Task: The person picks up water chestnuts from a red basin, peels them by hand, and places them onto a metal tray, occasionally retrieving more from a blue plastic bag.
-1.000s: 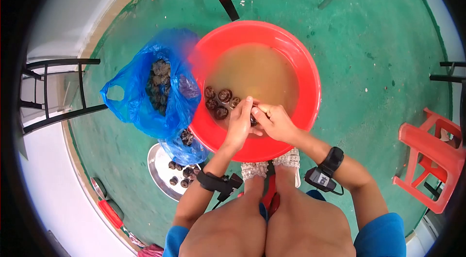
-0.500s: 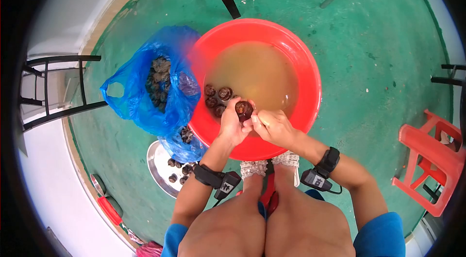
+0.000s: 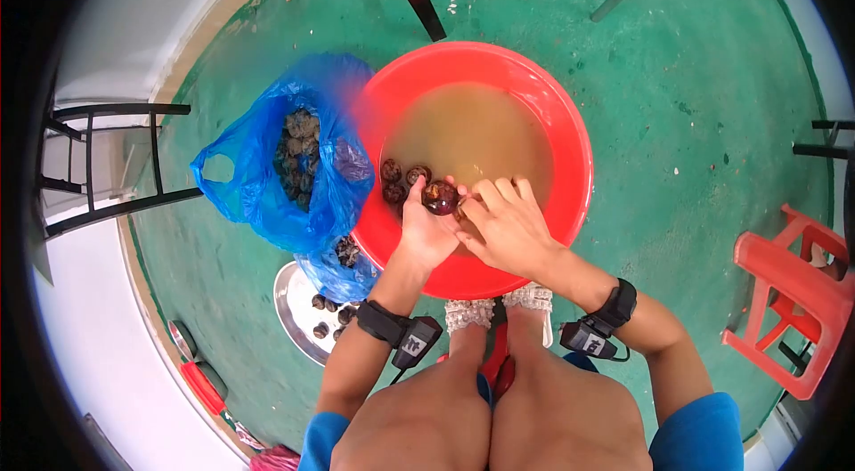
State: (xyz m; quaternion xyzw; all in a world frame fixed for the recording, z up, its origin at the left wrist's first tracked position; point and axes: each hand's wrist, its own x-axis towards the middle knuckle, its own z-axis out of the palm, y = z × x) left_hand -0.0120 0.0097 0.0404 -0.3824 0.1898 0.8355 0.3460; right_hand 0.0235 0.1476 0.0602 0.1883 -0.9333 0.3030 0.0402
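Observation:
A round dark-brown water chestnut point(image 3: 440, 198), wet and shiny, rests in the fingers of my left hand point(image 3: 426, 235), which is closed around it. My right hand point(image 3: 509, 226) is just to its right, fingers bent and spread, the tips close to or touching its side. Both hands are over the near part of a red basin point(image 3: 570, 159) of cloudy brown water point(image 3: 476, 128). Several more water chestnuts point(image 3: 392, 170) lie in the water by the basin's left wall.
Left of the basin stands an open blue plastic bag point(image 3: 254, 190) of muddy lumps. Below it are a smaller blue bag point(image 3: 325, 271) and a metal tray point(image 3: 292, 306) with several dark water chestnuts. A red stool point(image 3: 775, 275) stands at right; a black chair point(image 3: 116, 110) at left.
My right hand's fingers have opened out from a tight curl beside the water chestnut. The water chestnut has turned and shifted slightly left in my left hand.

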